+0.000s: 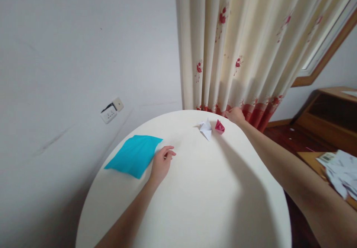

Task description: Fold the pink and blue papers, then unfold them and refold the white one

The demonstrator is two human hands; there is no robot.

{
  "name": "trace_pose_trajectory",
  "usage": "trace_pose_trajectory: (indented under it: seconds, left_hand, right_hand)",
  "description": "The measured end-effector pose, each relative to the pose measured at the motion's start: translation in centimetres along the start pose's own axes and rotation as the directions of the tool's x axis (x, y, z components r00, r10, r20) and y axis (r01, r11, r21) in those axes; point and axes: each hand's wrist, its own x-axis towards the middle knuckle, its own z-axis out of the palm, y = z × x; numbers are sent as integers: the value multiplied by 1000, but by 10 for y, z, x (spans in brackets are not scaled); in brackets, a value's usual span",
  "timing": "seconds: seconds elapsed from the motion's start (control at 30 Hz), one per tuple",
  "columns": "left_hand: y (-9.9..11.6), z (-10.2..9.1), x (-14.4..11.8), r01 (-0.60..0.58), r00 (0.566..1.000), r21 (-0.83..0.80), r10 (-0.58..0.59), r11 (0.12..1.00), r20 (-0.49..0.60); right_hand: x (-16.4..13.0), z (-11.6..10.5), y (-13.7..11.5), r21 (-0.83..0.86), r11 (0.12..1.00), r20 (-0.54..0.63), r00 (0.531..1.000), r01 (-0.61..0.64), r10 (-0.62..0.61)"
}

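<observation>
We seem to reach, left hand [163, 161] half curled and empty, right hand [236, 115] hard to tell; the blue sheet [134, 155] needs pinching.

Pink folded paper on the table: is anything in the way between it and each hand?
Between the right hand and the pink folded paper, nothing visible stands in the way. From the left hand, the white folded paper sits along the straight path, just left of the pink one.

The curtain [240, 43] runs past the top edge, and whether the right hand [235, 115] touches it is unclear.
</observation>
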Motion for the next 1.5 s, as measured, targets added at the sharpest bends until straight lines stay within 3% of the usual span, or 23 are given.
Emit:
trace_pose_trajectory:
  seconds: [0.17,0.3,0.4,0.5,0.57,0.67,0.8,0.93,0.97,1.03,1.13,1.2,1.27,1.43,1.5]
  left_hand:
    - [-8,-27,13,-69,994,221,85,973,-64]
    - [-24,-59,22,-23,991,567,95,824,-98]
    - [-34,-76,22,138,989,736,-49,663,-141]
    - [-34,-78,17,245,970,777,-155,580,-190]
    - [-27,-71,10,256,960,799,-241,545,-143]
    - [-8,-48,-11,191,968,809,-243,557,-61]
    - [30,0,-56,-123,980,805,-59,581,192]
    - [57,30,-79,-329,933,675,116,660,342]
    - [58,30,-78,-352,923,646,139,677,358]
    - [54,25,-69,-382,914,626,178,680,364]
    - [37,14,-54,-481,855,582,204,656,476]
    - [25,15,-51,-518,814,560,172,646,555]
    - [18,23,-55,-510,813,577,139,638,565]
    - [20,49,-75,-387,901,695,88,606,425]
    - [23,53,-80,-354,918,723,73,594,390]
  right_hand:
    - [-28,-29,-2,145,989,-133,991,4,15]
    - [-78,-36,-10,429,895,-256,967,119,-6]
    - [-122,-32,-22,482,865,-190,980,140,-54]
    - [-160,-17,-35,500,857,-38,992,125,-122]
    - [-180,-2,-40,477,870,53,985,122,-167]
    - [-200,21,-46,444,883,218,937,155,-274]
    - [-222,43,-51,358,864,258,852,354,-456]
    - [-239,53,-50,189,783,263,738,592,-622]
    - [-240,53,-48,155,785,265,740,600,-618]
    - [-240,53,-42,108,834,242,799,541,-550]
    - [-236,51,-34,81,925,140,915,372,-380]
    - [-238,48,-34,60,944,49,943,325,-328]
    - [-246,46,-39,26,924,19,924,381,-381]
    - [-279,35,-68,1,809,223,789,588,-573]
    - [-291,26,-79,-7,786,212,769,618,-603]
